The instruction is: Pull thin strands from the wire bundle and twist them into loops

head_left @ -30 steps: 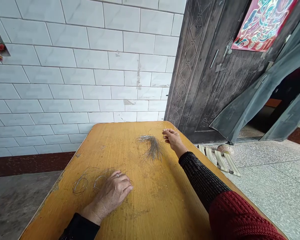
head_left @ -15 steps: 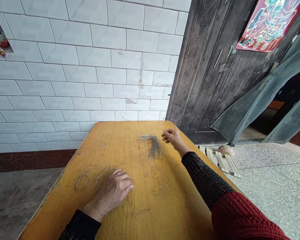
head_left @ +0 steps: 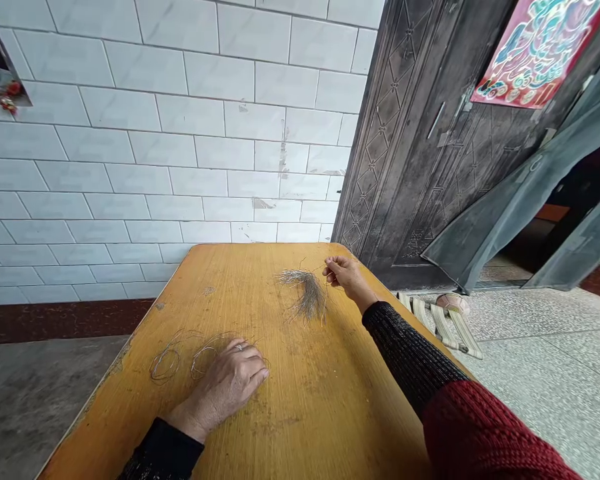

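My left hand (head_left: 233, 380) lies palm down on the wooden table (head_left: 280, 437), its fingers loosely bent. Thin wire curls out from beneath it, and whatever its palm covers is hidden. Just left of it are a coil of thin wire (head_left: 205, 357) and, farther left, a second coil (head_left: 164, 363). At the far right of the tabletop, my right hand (head_left: 344, 275) has thumb and fingertips pinched together on a thin wire. Beside those fingertips spreads a bent bundle of thin grey wires (head_left: 307, 293), its ends fanned out.
A white tiled wall (head_left: 195, 153) stands behind the table. To the right are a dark patterned door (head_left: 405, 167) and a grey-green curtain (head_left: 520, 180). A low stool with striped webbing (head_left: 447, 323) stands on the floor beside the table's right edge.
The view has shifted very slightly. Both hands stay almost where they were, the right one still pinching beside the wire bundle.
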